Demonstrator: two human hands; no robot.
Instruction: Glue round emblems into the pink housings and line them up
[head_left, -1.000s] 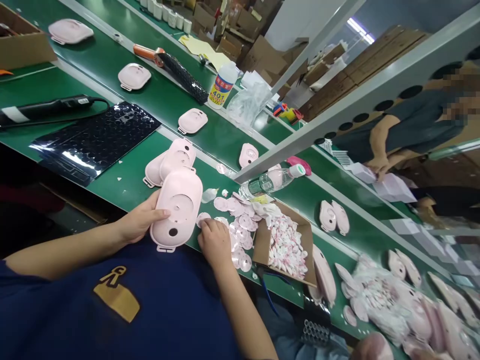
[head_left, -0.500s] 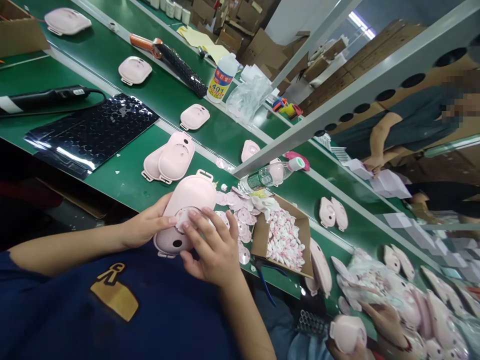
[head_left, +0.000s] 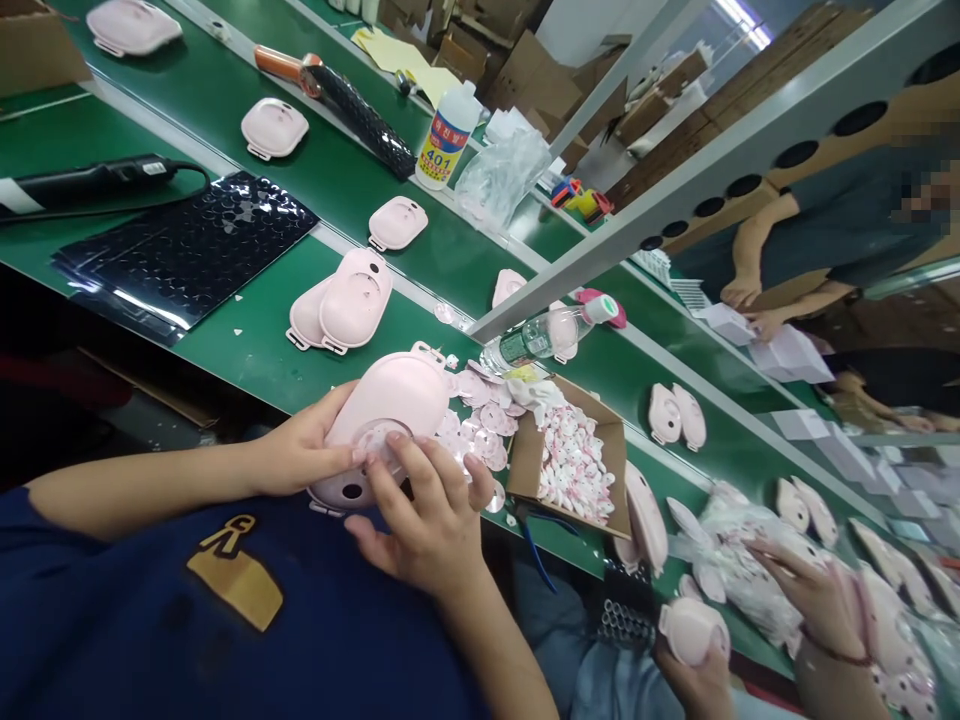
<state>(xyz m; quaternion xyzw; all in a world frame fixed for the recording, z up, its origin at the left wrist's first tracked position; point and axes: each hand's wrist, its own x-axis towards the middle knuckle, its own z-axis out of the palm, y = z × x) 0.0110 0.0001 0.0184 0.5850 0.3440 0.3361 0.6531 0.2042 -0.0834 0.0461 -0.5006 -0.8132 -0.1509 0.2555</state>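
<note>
My left hand [head_left: 311,450] is closed round the edge of a pink plastic case [head_left: 397,390], which is tilted in front of my shirt. The thumb lies by a round recess on the case, where a pale round disc [head_left: 375,437] shows partly. Spread fingers of my right hand [head_left: 431,505] rest their tips on that disc; what lies under them is hidden. Beyond the case, loose round pink discs [head_left: 480,425] are piled on the green bench. Two similar pink cases [head_left: 356,305] overlap to the left of the pile.
A cardboard box [head_left: 529,465] of small white-and-pink pieces stands right of the discs, near a clear bottle [head_left: 529,340] and a metal post [head_left: 570,270]. Black sheets [head_left: 187,260] and a black corded tool [head_left: 90,187] lie left. A co-worker's hands [head_left: 817,590] are at lower right.
The right fingers have shifted slightly over the disc, and the case has moved a little to the right in view. The co-worker's raised hand at lower right has moved up.
</note>
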